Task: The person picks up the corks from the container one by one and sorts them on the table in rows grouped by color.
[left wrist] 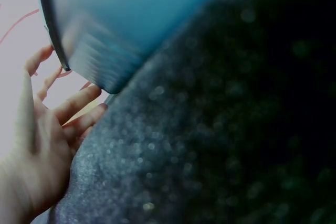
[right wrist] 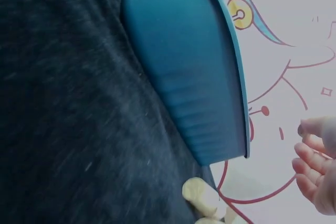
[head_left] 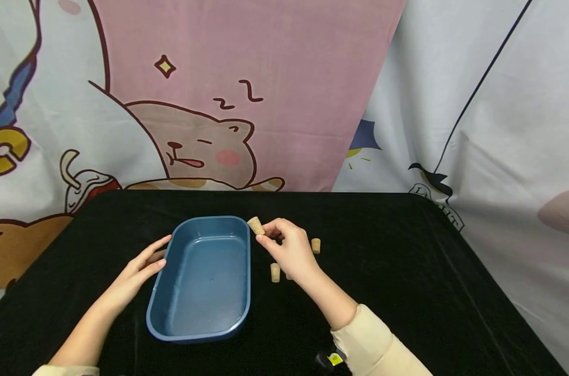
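A blue plastic bin (head_left: 199,282) stands on the black cloth, and I see nothing inside it. My left hand (head_left: 140,269) touches the bin's left side with its fingers extended. The left wrist view shows this hand (left wrist: 50,135) with fingertips at the bin's wall (left wrist: 113,40). Just off the bin's upper right corner, my right hand (head_left: 291,248) pinches a tapered cork stopper (head_left: 256,225) between thumb and fingers. In the right wrist view the right hand (right wrist: 317,166) appears only at the edge, beyond the bin (right wrist: 184,66).
Beside the right hand lies one cork (head_left: 315,245); another cork (head_left: 275,272) lies nearer the bin, with a third cork (head_left: 288,277) mostly hidden by the wrist. A black cloth (head_left: 406,292) covers the table. Behind it hangs a cartoon-printed curtain (head_left: 303,104).
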Action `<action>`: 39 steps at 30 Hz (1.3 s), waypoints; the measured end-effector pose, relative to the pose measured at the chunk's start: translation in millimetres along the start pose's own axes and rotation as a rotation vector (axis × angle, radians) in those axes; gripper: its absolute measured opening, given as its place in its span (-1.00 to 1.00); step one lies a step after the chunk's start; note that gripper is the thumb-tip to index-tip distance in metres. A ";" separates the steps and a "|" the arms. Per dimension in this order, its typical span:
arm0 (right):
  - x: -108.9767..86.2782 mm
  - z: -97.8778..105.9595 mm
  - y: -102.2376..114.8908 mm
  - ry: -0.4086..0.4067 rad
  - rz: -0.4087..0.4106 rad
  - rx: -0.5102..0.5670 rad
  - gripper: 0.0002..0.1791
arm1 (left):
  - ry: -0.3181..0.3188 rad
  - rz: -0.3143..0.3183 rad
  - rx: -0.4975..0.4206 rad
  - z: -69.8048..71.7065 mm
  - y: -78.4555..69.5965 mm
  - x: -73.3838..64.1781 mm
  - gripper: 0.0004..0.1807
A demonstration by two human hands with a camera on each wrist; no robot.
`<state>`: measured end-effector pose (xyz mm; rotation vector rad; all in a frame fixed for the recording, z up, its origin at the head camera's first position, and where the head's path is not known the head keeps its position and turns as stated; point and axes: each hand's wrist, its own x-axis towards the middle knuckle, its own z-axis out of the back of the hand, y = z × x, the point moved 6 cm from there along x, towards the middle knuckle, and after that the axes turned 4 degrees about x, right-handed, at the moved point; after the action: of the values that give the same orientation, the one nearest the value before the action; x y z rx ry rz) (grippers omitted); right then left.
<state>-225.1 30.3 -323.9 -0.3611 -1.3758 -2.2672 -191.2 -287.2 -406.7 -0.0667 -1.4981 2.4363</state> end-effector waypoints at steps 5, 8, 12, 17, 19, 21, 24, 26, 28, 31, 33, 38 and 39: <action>-11.4 14.2 -6.1 -0.028 -0.006 0.011 -0.93 | 0.000 0.004 -0.004 -0.5 0.4 -0.3 -0.40; -17.8 21.7 -10.3 -0.036 -0.023 0.009 -0.93 | 0.001 0.002 -0.005 -0.6 0.9 -0.3 -0.40; -26.0 30.4 -14.6 -0.049 -0.050 -0.008 -0.92 | -0.001 0.001 -0.002 -0.2 1.5 -0.3 -0.41; -37.1 40.6 -20.4 -0.058 -0.089 -0.038 -0.91 | -0.002 -0.002 0.012 -0.1 1.7 -0.3 -0.41; -41.6 44.4 -23.6 -0.059 -0.108 -0.047 -0.91 | -0.004 -0.003 0.016 0.0 1.8 -0.4 -0.41; -46.2 48.2 -26.5 -0.059 -0.131 -0.057 -0.90 | -0.003 -0.005 0.015 0.0 2.0 -0.5 -0.41; -53.4 54.1 -32.3 -0.060 -0.172 -0.091 -0.90 | 0.002 -0.007 0.011 -0.2 2.3 -0.4 -0.41; -57.7 58.2 -36.9 -0.062 -0.201 -0.112 -0.90 | 0.004 -0.008 0.009 -0.4 2.5 -0.1 -0.41; -61.8 62.4 -41.0 -0.067 -0.225 -0.129 -0.90 | 0.001 -0.007 0.007 -0.2 2.6 0.1 -0.41; -66.9 68.5 -46.9 -0.078 -0.264 -0.146 -0.91 | -0.001 -0.002 0.008 -0.2 2.5 0.4 -0.41; -70.2 71.6 -50.2 -0.082 -0.292 -0.149 -0.91 | -0.001 0.001 0.007 -0.3 2.4 0.3 -0.41; -77.8 73.8 -60.9 -0.079 -0.361 -0.142 -0.90 | 0.001 -0.002 0.015 0.1 2.4 -0.5 -0.41; -79.1 73.5 -63.3 -0.078 -0.369 -0.141 -0.90 | 0.002 -0.003 0.017 0.3 2.5 -0.7 -0.41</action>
<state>-190.5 139.9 -373.4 -0.2600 -1.4201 -2.6855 -191.1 -288.7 -408.8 -0.0626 -1.4750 2.4459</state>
